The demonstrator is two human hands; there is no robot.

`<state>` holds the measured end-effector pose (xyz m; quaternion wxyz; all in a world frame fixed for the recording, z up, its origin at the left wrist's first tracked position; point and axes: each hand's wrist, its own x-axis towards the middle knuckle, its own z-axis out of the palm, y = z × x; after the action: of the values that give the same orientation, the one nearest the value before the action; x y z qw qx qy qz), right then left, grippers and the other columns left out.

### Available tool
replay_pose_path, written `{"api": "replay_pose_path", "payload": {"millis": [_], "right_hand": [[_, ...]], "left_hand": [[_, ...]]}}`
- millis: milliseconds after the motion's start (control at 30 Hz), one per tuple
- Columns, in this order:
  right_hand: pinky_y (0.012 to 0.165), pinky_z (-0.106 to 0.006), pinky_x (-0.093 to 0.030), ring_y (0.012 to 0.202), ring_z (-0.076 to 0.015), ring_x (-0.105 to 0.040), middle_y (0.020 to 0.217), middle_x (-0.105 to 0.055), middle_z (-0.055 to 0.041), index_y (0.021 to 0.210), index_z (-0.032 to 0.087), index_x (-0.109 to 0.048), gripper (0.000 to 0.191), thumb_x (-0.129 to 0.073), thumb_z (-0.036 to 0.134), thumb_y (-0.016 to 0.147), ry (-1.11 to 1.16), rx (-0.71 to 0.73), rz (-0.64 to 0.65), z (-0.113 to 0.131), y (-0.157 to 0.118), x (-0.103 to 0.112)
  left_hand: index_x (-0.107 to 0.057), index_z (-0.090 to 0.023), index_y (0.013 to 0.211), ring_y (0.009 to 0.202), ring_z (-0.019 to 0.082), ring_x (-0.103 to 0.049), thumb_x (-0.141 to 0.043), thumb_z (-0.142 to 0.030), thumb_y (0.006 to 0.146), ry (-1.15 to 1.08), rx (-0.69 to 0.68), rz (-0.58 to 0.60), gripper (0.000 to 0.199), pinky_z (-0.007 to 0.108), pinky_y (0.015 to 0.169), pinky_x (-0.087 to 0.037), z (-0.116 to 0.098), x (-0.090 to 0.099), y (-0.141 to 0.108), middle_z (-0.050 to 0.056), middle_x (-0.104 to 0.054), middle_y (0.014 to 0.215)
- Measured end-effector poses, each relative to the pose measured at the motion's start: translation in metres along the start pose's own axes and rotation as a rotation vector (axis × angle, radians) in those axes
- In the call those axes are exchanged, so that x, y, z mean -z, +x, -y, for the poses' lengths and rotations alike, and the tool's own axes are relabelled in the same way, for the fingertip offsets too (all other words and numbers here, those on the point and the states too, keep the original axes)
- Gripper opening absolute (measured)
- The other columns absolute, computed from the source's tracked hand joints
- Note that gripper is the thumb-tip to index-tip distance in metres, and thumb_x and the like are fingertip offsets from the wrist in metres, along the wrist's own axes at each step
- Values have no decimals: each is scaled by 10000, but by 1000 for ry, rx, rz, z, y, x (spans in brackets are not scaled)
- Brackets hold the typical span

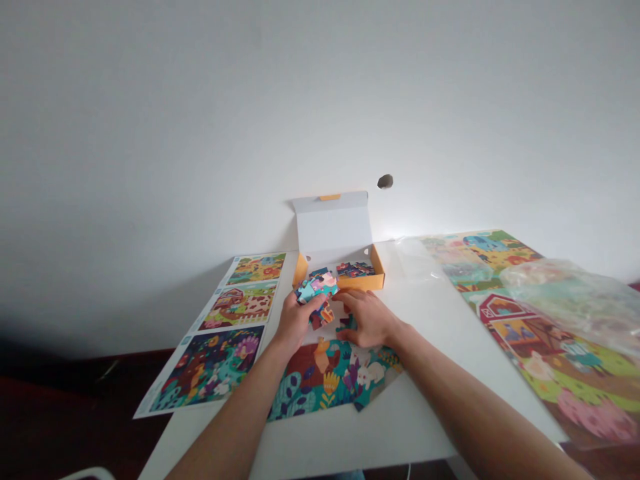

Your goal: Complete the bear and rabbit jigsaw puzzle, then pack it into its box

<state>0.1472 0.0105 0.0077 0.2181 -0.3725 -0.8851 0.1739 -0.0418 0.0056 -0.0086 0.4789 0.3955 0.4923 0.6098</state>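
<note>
A small stack of jigsaw puzzle pieces [318,287] is in my left hand [295,321], with the thumb pressed on top. Just to the right, my right hand [367,319] has its fingers curved and its thumb apart from them. Its fingertips come close to the stack; I see no piece clearly held in it. Dark puzzle pieces [346,323] show between its thumb and index finger. Below both hands lies a partly joined forest puzzle [320,380] with a white rabbit and a fox-like animal. My forearms cover parts of its sides.
Behind the hands an open orange box [345,284] holds more pieces [356,269]. A sheet with three pictures [239,308] lies left. At right are a finished-looking farm picture [575,353], another animal picture [505,253] and clear plastic bags [575,293]. The white table [400,427] meets a wall.
</note>
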Motion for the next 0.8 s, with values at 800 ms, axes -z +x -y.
{"api": "replay_pose_path", "payload": {"millis": [800], "right_hand": [[665,-252,-397,686,-128,-471,729,-509,27,801,198,-449,310,-561,484,841,628,-202,-427,-7,8,-16]], "left_hand": [[-615,-173,1106,896,227,-656,-754,-318,701,60,78,361,452,320,806,-502,-15,-3,-13,70,-701,1021]]}}
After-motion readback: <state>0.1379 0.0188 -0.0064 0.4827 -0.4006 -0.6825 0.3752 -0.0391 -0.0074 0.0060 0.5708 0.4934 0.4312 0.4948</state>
